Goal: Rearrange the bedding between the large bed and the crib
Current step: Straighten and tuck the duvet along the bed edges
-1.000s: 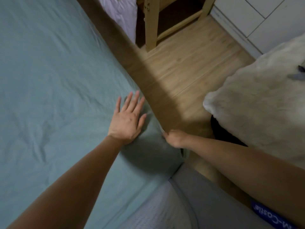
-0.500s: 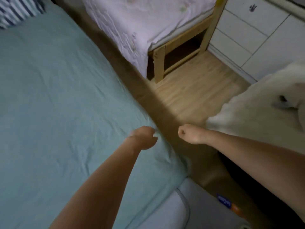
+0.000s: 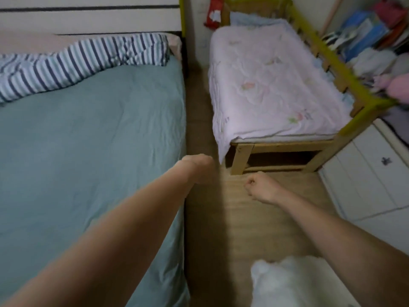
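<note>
Hovering over floor (image 3: 254,229) between large bed (image 3: 93,140) and crib (image 3: 276,89): left hand (image 3: 199,168) grip curled, empty; right hand (image 3: 257,188) grip fisted, empty.

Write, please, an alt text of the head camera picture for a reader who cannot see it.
Two bare arms reach forward, left hand and right hand both curled and holding nothing, over the wooden floor between a large bed with a green sheet and a wooden crib covered by a pale pink blanket. A striped quilt lies at the large bed's head.
</note>
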